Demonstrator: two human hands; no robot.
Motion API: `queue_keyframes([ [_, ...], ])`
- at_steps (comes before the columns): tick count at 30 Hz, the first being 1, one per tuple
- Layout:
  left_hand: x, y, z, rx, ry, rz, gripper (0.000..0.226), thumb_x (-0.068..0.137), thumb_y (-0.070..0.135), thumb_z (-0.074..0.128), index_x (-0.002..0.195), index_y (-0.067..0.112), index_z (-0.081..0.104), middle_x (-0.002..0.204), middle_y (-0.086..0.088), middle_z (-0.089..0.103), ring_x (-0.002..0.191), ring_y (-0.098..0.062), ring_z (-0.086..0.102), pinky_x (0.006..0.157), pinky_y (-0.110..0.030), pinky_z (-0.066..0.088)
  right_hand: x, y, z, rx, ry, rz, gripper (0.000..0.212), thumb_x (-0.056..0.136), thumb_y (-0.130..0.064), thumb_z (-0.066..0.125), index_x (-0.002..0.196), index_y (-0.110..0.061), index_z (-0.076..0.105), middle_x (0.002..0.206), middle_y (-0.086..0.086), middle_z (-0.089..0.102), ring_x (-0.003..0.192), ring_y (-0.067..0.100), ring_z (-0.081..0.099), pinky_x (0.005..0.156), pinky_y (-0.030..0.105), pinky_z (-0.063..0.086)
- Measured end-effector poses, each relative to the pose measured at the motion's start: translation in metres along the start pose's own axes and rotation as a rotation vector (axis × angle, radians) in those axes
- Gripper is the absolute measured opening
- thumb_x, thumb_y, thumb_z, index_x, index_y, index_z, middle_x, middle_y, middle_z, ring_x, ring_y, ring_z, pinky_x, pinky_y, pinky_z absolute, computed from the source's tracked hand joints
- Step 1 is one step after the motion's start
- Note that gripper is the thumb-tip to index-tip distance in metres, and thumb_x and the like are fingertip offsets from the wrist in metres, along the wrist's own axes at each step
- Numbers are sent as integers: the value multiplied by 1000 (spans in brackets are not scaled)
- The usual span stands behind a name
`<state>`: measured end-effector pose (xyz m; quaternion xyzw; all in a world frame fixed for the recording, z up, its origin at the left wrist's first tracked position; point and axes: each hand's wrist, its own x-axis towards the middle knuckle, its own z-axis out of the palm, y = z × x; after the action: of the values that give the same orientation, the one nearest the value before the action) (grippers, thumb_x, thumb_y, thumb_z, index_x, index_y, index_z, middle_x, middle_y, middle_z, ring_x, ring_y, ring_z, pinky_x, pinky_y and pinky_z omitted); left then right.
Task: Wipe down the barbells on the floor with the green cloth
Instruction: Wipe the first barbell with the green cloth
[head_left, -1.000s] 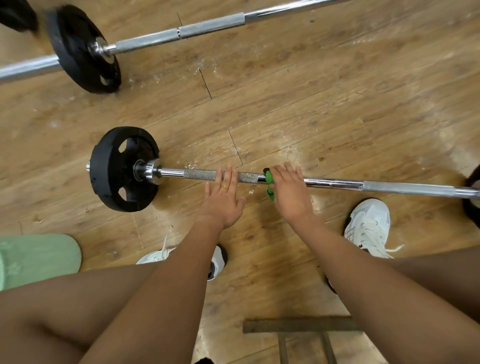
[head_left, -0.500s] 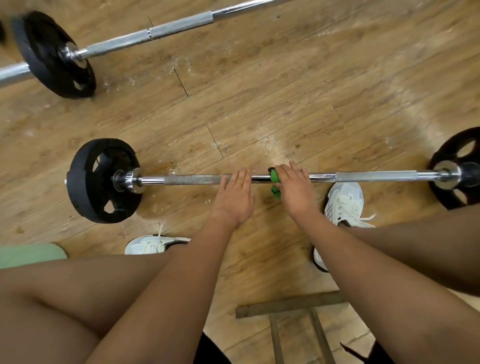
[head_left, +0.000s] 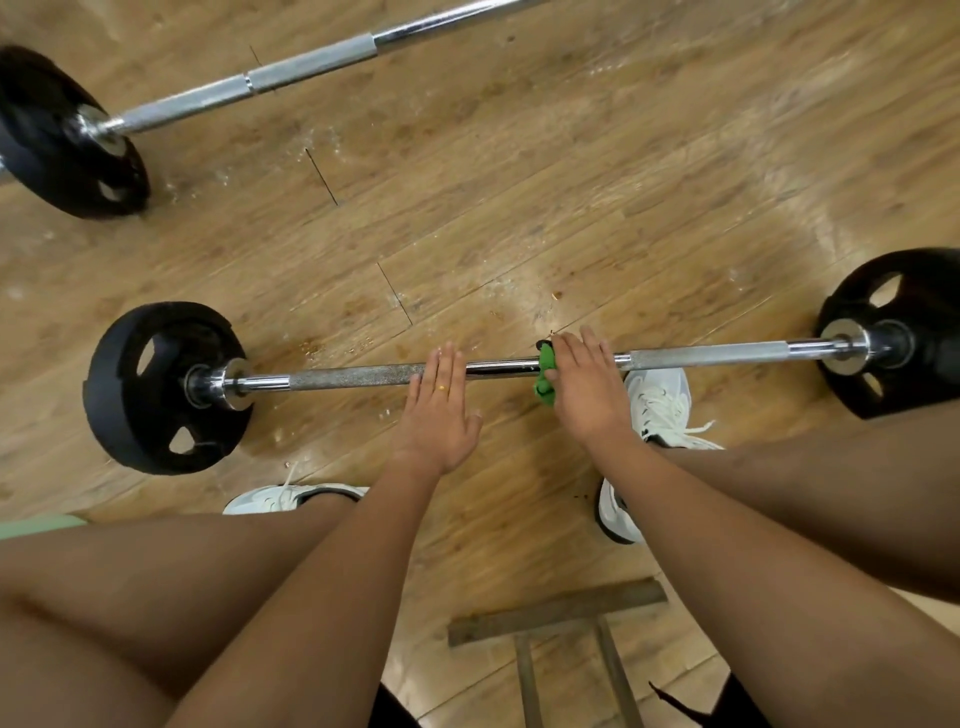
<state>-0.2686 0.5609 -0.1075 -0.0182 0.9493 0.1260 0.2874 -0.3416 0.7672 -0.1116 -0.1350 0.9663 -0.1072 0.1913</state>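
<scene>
**On the near barbell (head_left: 353, 375), the green cloth (head_left: 545, 371) reaches the right knurling**

Over the smooth middle of the shaft, the right grip (head_left: 584, 387) curls across the bar with the green cloth bunched beneath it. A green fold shows at its thumb side. A second ago this grip sat well short of the right knurled section; now its outer edge is just beside it. The left grip (head_left: 439, 415) lies flat on the bar and holds nothing, its fingers straight and together at the inner end of the left knurling. A ring (head_left: 441, 387) shows on one finger. This grip has also moved a little to the right.

The left plate (head_left: 156, 387) and right plate (head_left: 904, 332) stand on the wooden floor (head_left: 571, 182). The right plate was cut off at the frame edge before and is now mostly in view. A white shoe (head_left: 657, 400) sits beside the right grip, with its toe at the bar. The second barbell (head_left: 291, 73) lies farther off at upper left. A wooden frame (head_left: 556, 613) lies between the person's legs.
</scene>
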Motion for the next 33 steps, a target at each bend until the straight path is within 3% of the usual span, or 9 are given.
queue_keyframes([
  [3, 0, -1, 7, -21, 55, 11, 77, 106, 45, 25, 156, 11, -22, 161, -4, -33, 151, -22, -28, 125, -45, -9, -2, -14, 3, 3, 27, 45, 52, 108, -23, 30, 157, -8, 20, 164, 8, 22, 155, 28, -2, 125, 40, -6],
  [6, 3, -1, 9, -37, 83, 0, 75, 106, 43, 25, 157, 12, -21, 162, -3, -33, 151, -20, -28, 125, -44, -10, 0, -29, 9, -2, -3, -37, 55, 108, -25, 30, 158, -9, 17, 165, 7, 20, 155, 27, -3, 125, 40, -7],
  [14, 13, -3, -3, -92, 84, 11, 74, 107, 37, 28, 157, 13, -21, 162, -2, -33, 149, -17, -31, 124, -40, -15, 17, -30, 3, 17, 23, -39, 66, 99, -19, 50, 157, -14, 20, 166, 6, 19, 155, 25, -1, 125, 39, -6],
  [17, 21, -8, -7, -69, 77, 24, 78, 106, 35, 33, 157, 14, -21, 163, -2, -32, 149, -17, -32, 124, -41, -14, 22, -34, 6, 7, 68, -48, 71, 89, -6, 61, 151, -18, 29, 165, 11, 19, 155, 30, 0, 123, 40, -9],
  [20, 30, -12, -14, -62, 66, 42, 79, 105, 35, 35, 158, 13, -19, 164, -2, -29, 147, -14, -32, 121, -38, -17, 27, -40, 11, -16, 124, -18, 66, 84, 0, 56, 146, -14, 39, 165, 16, 16, 154, 35, 0, 123, 47, -7],
  [23, 40, -14, -20, -64, 59, 47, 79, 104, 34, 37, 158, 12, -17, 166, -3, -25, 149, -14, -28, 118, -37, -19, 29, -48, 17, 0, 198, -4, 59, 92, -8, 52, 149, -7, 38, 163, 17, 22, 154, 34, 7, 124, 50, -4],
  [26, 49, -15, -26, -66, 63, 49, 80, 103, 34, 38, 159, 12, -15, 166, -4, -23, 152, -17, -24, 118, -36, -19, 32, -45, 19, 12, 238, -45, 60, 96, -25, 56, 150, -5, 38, 158, 15, 35, 152, 33, 19, 124, 49, 1],
  [30, 60, -18, -31, -64, 72, 54, 83, 102, 35, 41, 159, 12, -14, 167, -4, -20, 153, -17, -22, 118, -36, -18, 50, -23, 2, 77, 208, -180, 49, 96, -7, 60, 144, -6, 49, 146, 11, 52, 143, 31, 38, 124, 46, 18],
  [33, 67, -19, -34, -49, 89, 51, 84, 101, 38, 43, 160, 10, -11, 168, -5, -16, 154, -19, -19, 120, -39, -16, 60, -18, -15, 171, 266, -242, 38, 87, 1, 63, 125, -5, 66, 121, 12, 69, 114, 33, 62, 102, 41, 43],
])
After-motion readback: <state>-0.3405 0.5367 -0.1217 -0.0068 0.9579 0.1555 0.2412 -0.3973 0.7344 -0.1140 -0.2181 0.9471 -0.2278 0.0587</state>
